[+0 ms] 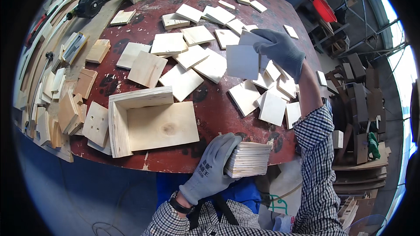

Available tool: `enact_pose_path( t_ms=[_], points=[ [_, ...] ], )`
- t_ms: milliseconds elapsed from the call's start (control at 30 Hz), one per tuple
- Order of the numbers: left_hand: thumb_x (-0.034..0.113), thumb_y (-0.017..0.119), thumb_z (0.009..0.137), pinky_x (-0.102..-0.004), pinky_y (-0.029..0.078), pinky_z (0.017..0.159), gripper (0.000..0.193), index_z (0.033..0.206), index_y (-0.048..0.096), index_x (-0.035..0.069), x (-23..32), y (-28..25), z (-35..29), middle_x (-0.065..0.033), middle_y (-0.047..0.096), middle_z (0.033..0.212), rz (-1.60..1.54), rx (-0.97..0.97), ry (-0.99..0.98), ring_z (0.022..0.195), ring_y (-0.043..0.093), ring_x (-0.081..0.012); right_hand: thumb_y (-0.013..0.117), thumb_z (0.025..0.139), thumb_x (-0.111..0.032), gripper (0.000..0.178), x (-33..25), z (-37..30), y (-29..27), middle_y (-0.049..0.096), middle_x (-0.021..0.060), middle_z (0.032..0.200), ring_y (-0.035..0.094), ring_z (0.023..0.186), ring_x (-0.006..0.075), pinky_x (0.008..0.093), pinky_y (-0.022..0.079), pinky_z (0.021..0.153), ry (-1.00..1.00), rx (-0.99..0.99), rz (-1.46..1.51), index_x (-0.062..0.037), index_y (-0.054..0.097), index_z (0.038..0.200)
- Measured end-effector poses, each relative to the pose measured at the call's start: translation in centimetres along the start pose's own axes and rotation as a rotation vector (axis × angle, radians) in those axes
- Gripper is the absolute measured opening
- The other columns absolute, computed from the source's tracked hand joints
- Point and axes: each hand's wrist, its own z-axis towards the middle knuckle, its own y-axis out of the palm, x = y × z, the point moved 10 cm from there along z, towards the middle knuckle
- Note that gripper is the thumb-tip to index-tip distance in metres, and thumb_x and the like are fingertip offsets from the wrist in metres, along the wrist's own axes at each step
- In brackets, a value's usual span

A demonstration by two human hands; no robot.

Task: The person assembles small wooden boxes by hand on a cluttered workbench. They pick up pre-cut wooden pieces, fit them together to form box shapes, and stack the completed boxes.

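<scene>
My left hand (212, 168), in a grey work glove, is closed around the side of a neat stack of thin square plywood pieces (248, 161) at the table's near edge. Farther out on the right, my right hand (282, 50), gloved too, grips a square plywood piece (242, 62) by its right edge; that piece looks grey in shadow. Another shaded piece lies partly under the fingers, and I cannot tell whether it is held as well. Loose plywood squares (181, 81) lie scattered and overlapping left of my right hand, and a smaller heap (272, 108) sits below it.
A plywood corner frame (162, 126) with two raised walls stands at the near left on the red table (175, 157). Wood offcuts (68, 111) and a black power tool (92, 3) lie along the left side. Stacked boards (361, 175) and a red basin (324, 9) are off to the right.
</scene>
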Motion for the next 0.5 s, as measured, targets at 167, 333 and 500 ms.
enact_pose_path(
  t_ms=[167, 333, 500],
  points=[
    [0.024, 0.093, 0.078, -0.0543, 0.031, 0.128, 0.100, 0.158, 0.037, 0.005, 0.3, -0.1, 0.2, -0.0190, 0.048, 0.155, 0.003, 0.000, 0.036, 0.148, 0.044, -0.0400, 0.070, 0.087, -0.021, 0.055, 3.4, -2.8, 3.6, 0.071, 0.0159, 0.134, 0.068, 0.123, 0.0298, 0.0411, 0.052, 0.110, 0.135, -0.200, -0.079, -0.0122, 0.069, 0.141],
    [0.024, 0.093, 0.079, -0.0540, 0.031, 0.128, 0.102, 0.159, 0.035, 0.004, 0.1, -0.1, -0.1, -0.0202, 0.046, 0.156, 0.050, -0.018, 0.027, 0.148, 0.043, -0.0403, 0.075, 0.092, -0.037, 0.051, -4.6, -3.7, 6.7, 0.065, 0.0167, 0.140, 0.058, 0.135, 0.0350, 0.0473, 0.041, 0.119, -0.397, 0.319, -0.806, -0.0122, 0.068, 0.135],
    [0.025, 0.094, 0.079, -0.0524, 0.032, 0.127, 0.103, 0.160, 0.035, 0.004, 0.0, 0.0, 0.0, -0.0210, 0.045, 0.156, 0.051, -0.033, 0.008, 0.149, 0.042, -0.0413, 0.067, 0.093, -0.066, 0.087, -2.2, -0.2, 11.9, 0.057, 0.0181, 0.152, 0.048, 0.147, 0.0334, 0.0482, 0.026, 0.128, 0.022, -0.143, -0.800, -0.0052, 0.050, 0.152]
  ],
)
